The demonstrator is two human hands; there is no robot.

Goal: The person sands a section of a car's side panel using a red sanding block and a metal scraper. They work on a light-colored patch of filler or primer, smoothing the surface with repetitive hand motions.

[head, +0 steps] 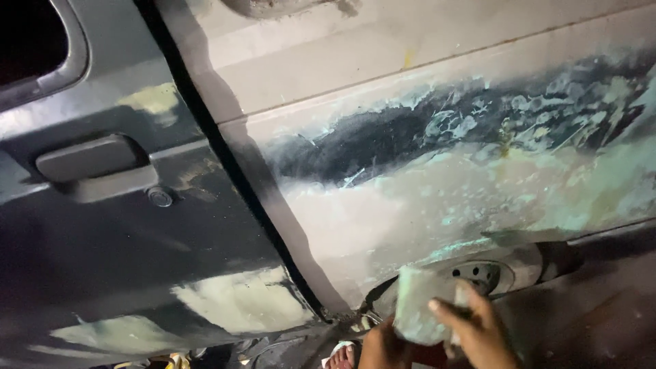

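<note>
Sanding block (418, 305), pale green and dusty, sits at the lower edge of the sanded car panel (437, 198), above the wheel (482, 275). Right hand (478, 331) grips it, fingers curled closed; left hand (383, 348) touches beneath, its grip unclear.

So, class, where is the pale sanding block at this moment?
In the head view, the pale sanding block sits at the bottom, right of centre. The right hand grips it just below the sanded rear car panel, beside the wheel.
</note>
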